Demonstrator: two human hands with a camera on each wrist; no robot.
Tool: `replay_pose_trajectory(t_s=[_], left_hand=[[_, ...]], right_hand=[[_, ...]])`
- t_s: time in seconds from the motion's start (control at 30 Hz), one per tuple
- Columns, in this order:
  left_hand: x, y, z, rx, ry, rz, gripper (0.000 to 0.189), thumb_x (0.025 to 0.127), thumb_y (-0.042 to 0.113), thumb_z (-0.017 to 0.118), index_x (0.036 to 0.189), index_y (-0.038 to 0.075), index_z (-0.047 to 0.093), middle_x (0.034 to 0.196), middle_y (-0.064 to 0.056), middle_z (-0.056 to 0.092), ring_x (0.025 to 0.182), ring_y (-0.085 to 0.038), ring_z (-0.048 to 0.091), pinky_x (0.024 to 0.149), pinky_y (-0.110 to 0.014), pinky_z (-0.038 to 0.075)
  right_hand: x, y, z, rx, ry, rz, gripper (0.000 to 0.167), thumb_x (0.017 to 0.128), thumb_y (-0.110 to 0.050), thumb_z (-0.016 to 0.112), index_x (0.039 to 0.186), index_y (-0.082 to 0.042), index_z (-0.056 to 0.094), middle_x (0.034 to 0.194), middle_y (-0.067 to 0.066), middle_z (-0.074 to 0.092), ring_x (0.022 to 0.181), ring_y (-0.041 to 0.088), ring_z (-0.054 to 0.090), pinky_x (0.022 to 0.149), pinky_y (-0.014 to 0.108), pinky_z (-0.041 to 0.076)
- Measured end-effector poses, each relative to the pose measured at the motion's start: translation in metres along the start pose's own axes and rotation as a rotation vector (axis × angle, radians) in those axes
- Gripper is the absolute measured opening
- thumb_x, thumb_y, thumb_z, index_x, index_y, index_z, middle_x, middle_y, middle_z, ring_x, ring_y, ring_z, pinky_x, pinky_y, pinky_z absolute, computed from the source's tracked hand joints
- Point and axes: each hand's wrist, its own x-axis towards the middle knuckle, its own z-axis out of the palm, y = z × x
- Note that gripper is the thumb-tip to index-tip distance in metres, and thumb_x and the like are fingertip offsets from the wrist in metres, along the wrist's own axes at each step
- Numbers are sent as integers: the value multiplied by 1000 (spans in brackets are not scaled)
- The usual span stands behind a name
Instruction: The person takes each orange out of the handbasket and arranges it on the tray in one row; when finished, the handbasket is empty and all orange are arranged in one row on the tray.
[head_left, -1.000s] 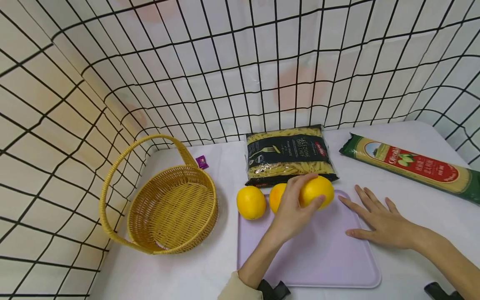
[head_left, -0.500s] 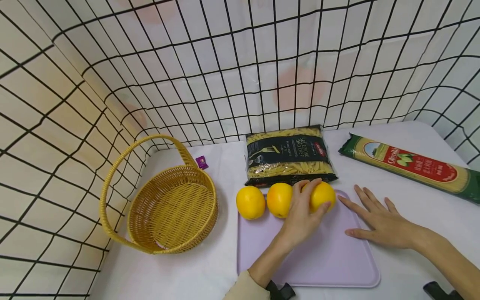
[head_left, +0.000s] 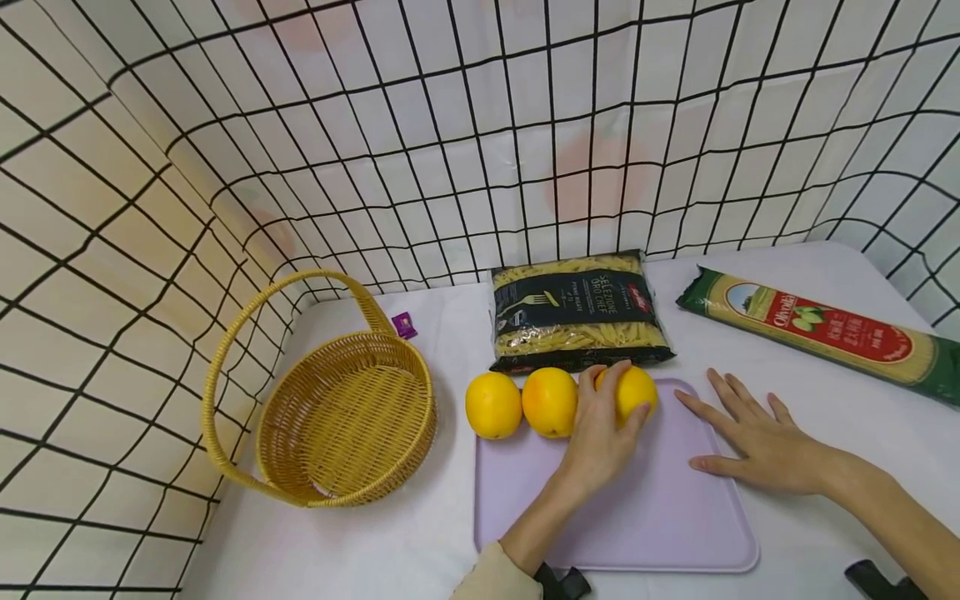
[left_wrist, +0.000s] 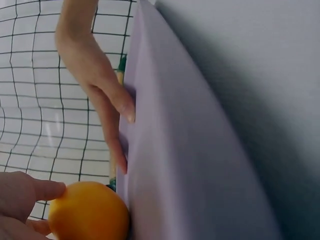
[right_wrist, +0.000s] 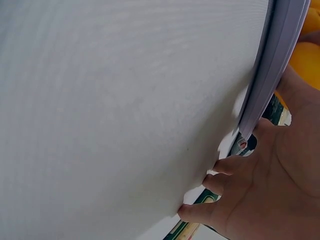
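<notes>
Three oranges stand in a row along the far edge of a lilac tray [head_left: 517, 517]: a left one [head_left: 492, 406], a middle one [head_left: 550, 402] and a right one [head_left: 637, 394]. My left hand [head_left: 600, 442] holds the right orange from its near left side, fingers over the top and thumb at the front, hiding part of it. In the left wrist view that orange [left_wrist: 90, 212] sits low, against the tray. My right hand [head_left: 776, 442] lies with fingers spread at the tray's right edge, thumb and index fingertip by the rim. Nothing is in its grasp.
Behind the tray lies a black bag of penne [head_left: 577, 308]. A long spaghetti pack [head_left: 825, 329] is at the far right. To the left stands a wicker basket [head_left: 345, 429] with a tall handle, a small purple packet [head_left: 403, 325] beside it. Black wire mesh [head_left: 480, 150] encloses the table.
My left hand has lowered the right orange toward the tray, then moved slightly left with it. The other two oranges have shifted slightly left. My right hand has stayed put.
</notes>
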Motion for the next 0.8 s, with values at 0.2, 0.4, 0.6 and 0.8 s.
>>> replay_pose_trajectory(t_s=[0.2,0.4,0.6,0.8], left_hand=[[-3,-1,2,92,47,36,53,98,25,72,147,20,52,148,-10,47,127,-22,57,106,-36,51],[-7,-1,9,177,124,58,52,97,26,74,144,18,52,144,-9,51,121,-21,61,103,-35,54],[-8,2,14,151,96,-2,54,101,29,69,147,13,45,153,-13,42,136,-24,55,113,-37,49],[-8,4,2,213,-7,34,56,104,23,63,151,7,38,161,-21,37,149,-29,43,122,-42,39]], right_hand=[[0,1,1,8,2,-4,91,92,-55,70,165,-23,25,168,35,1,151,62,3,108,88,-3],[0,2,2,12,6,-7,91,92,-54,70,165,-23,25,168,35,1,151,62,3,108,88,-3],[0,2,2,13,7,-5,91,92,-55,70,165,-23,25,168,35,0,151,62,3,108,87,-3],[0,1,0,14,7,-11,91,92,-54,70,165,-24,25,169,34,-1,152,62,2,109,87,-4]])
